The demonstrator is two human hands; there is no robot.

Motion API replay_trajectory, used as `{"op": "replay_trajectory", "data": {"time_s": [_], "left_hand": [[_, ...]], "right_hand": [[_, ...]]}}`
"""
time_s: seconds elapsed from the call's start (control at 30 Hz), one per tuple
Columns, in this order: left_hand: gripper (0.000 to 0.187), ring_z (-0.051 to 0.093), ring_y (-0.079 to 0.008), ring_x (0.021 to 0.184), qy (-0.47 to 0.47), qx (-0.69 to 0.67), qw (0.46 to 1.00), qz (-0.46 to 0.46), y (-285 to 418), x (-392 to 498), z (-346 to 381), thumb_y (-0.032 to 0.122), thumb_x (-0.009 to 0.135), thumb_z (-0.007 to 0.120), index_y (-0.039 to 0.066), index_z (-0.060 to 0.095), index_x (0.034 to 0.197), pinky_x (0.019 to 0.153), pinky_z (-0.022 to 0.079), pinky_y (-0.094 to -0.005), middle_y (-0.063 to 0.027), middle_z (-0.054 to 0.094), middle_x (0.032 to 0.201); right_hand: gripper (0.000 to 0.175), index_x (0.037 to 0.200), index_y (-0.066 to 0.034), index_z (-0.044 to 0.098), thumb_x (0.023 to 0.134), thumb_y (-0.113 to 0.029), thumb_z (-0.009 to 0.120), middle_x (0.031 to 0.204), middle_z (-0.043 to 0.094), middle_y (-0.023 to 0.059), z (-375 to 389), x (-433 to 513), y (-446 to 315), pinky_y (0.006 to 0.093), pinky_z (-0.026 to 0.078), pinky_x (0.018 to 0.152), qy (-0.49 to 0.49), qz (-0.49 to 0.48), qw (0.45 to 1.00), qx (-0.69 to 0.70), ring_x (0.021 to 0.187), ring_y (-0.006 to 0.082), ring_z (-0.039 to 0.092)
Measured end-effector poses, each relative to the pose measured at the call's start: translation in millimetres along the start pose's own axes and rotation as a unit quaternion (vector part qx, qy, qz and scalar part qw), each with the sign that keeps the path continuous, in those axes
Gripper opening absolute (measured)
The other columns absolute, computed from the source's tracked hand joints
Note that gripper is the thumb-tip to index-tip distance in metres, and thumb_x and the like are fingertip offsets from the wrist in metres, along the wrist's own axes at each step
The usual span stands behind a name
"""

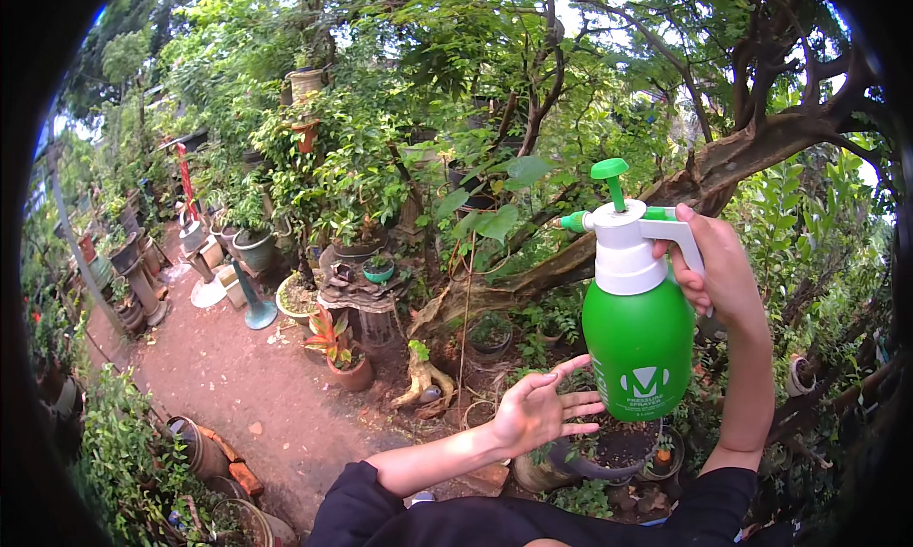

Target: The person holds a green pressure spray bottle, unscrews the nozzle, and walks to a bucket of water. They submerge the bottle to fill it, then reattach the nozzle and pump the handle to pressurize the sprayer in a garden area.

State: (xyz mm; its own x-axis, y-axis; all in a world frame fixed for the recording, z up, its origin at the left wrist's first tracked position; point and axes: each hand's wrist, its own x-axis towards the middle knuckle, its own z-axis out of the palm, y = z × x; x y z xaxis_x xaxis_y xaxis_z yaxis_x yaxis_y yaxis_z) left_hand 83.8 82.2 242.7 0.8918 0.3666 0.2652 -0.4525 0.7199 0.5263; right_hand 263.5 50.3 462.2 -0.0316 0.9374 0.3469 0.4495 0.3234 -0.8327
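Note:
A green plastic pressure sprayer (637, 340) with a white collar hangs upright in the air on the right. My right hand (713, 261) is wrapped around its white handle (674, 234), with a finger near the green trigger. The green pump knob (609, 169) stands raised above the top, and the green nozzle (573, 222) points left. My left hand (546, 408) has its palm turned up and fingers spread beside the lower left of the bottle. Whether those fingertips touch the bottle, I cannot tell. Left of the nozzle are broad green leaves (496, 223).
A thick leaning tree trunk (556, 272) runs behind the sprayer. Below it stands a large dark pot of soil (620, 451). A terracotta pot (351, 373) with a red-leaved plant sits beside the dirt path (235, 383). Bricks (246, 478) and several pots line the lower left.

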Motion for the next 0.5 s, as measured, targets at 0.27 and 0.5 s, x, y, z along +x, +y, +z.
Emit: {"op": "replay_trajectory", "data": {"time_s": [0.27,0.5], "left_hand": [[0.077,0.023,-0.0419,0.135,0.035,-0.026,0.999,0.017,1,-2,-11,0.044,0.086,0.042,0.016,0.01,0.149,0.111,0.021,-0.0554,-0.0317,0.015,0.146],[0.077,0.022,-0.0417,0.136,0.066,-0.031,0.997,0.023,6,-8,-13,0.047,0.086,0.042,0.016,0.011,0.149,0.11,0.02,-0.0557,-0.0315,0.014,0.147]], "right_hand": [[0.053,0.082,0.0015,0.057,0.101,-0.042,0.033,0.043,0.035,-0.0044,14,14,10,0.0197,0.024,0.028,-0.015,0.0,1.0,-0.011,0.029,0.0039,0.03],[0.053,0.082,0.0017,0.056,0.102,-0.04,0.031,0.044,0.036,-0.0039,21,23,16,0.0198,0.024,0.029,-0.025,0.002,1.0,0.014,0.03,0.0041,0.03]]}}
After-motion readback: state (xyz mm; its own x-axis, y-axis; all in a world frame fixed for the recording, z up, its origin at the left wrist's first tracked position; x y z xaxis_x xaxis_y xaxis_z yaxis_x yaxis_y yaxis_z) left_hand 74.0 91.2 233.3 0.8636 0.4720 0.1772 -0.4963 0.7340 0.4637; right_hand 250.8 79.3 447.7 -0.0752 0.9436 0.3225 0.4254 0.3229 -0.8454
